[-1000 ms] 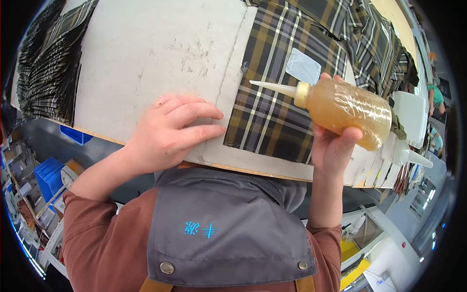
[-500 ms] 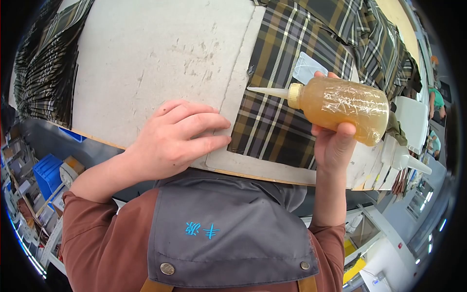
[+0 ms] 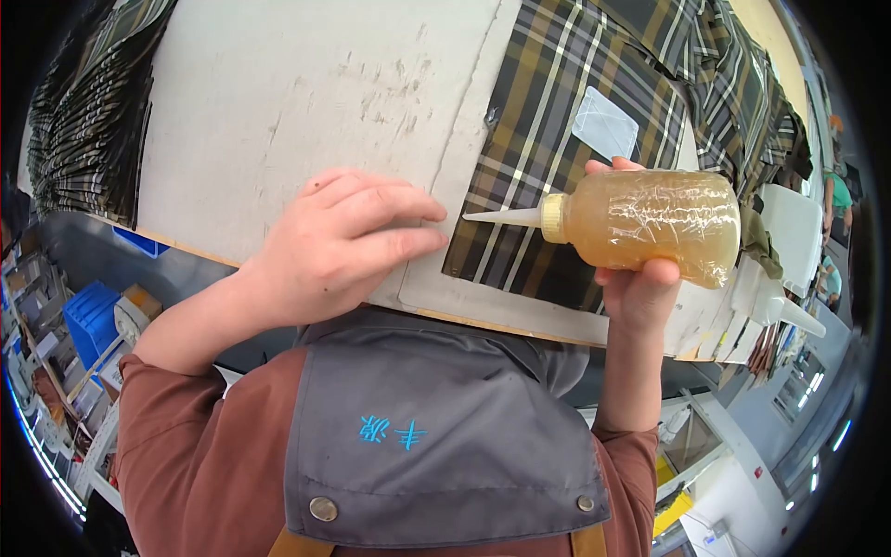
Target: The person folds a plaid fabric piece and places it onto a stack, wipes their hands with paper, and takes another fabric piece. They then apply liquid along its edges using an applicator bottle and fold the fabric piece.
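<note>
My right hand (image 3: 640,278) is wrapped round a clear squeeze bottle (image 3: 659,223) of amber liquid. The bottle lies sideways in the air, its thin white nozzle pointing left at the left edge of a dark plaid cloth piece (image 3: 529,176). Whether the tip touches the cloth I cannot tell. A translucent plastic template (image 3: 605,123) rests on that cloth. Left of the cloth edge, my left hand (image 3: 348,241) is over the pale board, palm down, fingers apart and holding nothing, fingertips near the cloth.
A stack of folded plaid pieces (image 3: 97,139) lies at the far left of the pale table (image 3: 306,111). More plaid cloth (image 3: 742,102) is heaped at the upper right. Beyond the bottle are a white container (image 3: 792,237) and several slim tools. People sit at the far right.
The bottle in my right hand has swung level, and its nozzle tip has come down along the cloth's left edge. My left hand has shifted slightly right.
</note>
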A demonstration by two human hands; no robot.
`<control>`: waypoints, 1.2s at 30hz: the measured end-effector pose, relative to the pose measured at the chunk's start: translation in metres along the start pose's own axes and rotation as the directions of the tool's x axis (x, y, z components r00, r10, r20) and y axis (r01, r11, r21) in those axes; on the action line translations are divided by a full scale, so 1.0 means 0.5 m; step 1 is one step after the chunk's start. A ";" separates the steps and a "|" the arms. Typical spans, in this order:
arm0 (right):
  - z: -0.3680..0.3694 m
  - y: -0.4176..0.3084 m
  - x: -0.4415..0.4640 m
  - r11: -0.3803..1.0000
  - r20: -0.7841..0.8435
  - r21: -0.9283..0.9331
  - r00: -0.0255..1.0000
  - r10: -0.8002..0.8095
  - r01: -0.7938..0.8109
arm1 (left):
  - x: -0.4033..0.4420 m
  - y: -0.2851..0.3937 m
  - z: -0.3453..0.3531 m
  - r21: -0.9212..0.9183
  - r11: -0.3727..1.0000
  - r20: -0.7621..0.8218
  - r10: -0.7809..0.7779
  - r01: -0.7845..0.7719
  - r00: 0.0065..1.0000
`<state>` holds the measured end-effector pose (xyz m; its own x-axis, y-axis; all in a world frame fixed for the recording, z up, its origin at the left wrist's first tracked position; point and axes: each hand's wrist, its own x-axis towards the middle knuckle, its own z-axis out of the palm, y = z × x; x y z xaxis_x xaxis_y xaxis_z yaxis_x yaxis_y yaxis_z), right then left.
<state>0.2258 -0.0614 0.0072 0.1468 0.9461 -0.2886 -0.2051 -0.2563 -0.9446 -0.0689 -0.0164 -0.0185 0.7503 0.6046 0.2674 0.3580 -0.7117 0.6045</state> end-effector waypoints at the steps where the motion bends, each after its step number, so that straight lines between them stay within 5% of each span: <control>1: 0.000 -0.002 -0.003 1.000 0.001 0.000 1.000 0.005 -0.005 | -0.001 -0.001 -0.001 -0.029 1.000 -0.002 -0.010 0.010 1.000; 14: -0.013 0.003 -0.044 0.993 0.140 -0.008 0.983 0.119 -0.119 | 0.006 -0.001 -0.005 -0.052 0.999 -0.031 -0.005 0.004 1.000; 16: -0.039 0.009 -0.052 0.967 0.164 0.198 0.978 0.129 -0.161 | 0.009 0.001 -0.007 -0.088 0.996 -0.048 -0.011 0.007 0.999; 18: -0.065 0.026 -0.062 0.948 0.028 0.318 1.000 0.011 -0.019 | 0.005 0.004 -0.002 -0.120 0.992 -0.111 -0.045 0.031 0.993; 20: -0.134 0.026 -0.069 0.569 0.229 0.809 0.971 -0.071 -0.149 | 0.013 0.011 -0.003 -0.169 0.985 -0.163 -0.064 0.036 0.985; 23: -0.215 0.028 -0.094 0.451 -0.024 0.890 0.994 -0.108 0.071 | 0.063 0.033 -0.008 -0.057 0.998 -0.130 0.019 -0.027 0.991; 26: -0.270 0.041 -0.118 0.381 -0.173 0.904 0.981 -0.089 0.194 | 0.128 0.067 0.002 0.043 0.986 -0.009 0.164 -0.164 0.986; 28: -0.296 0.053 -0.127 0.345 -0.221 0.909 0.972 -0.075 0.233 | 0.178 0.090 0.022 0.102 0.950 0.222 0.266 -0.294 0.938; 36: -0.350 0.075 -0.135 0.316 -0.063 0.941 0.978 -0.199 0.125 | 0.286 0.145 0.110 0.179 0.818 0.519 0.393 -0.546 0.759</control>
<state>0.3777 -0.1696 -0.0363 0.2451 0.9639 -0.1041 -0.9566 0.2230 -0.1874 0.0946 -0.0012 0.0223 0.9987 -0.0068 0.0511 -0.0177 -0.9766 0.2141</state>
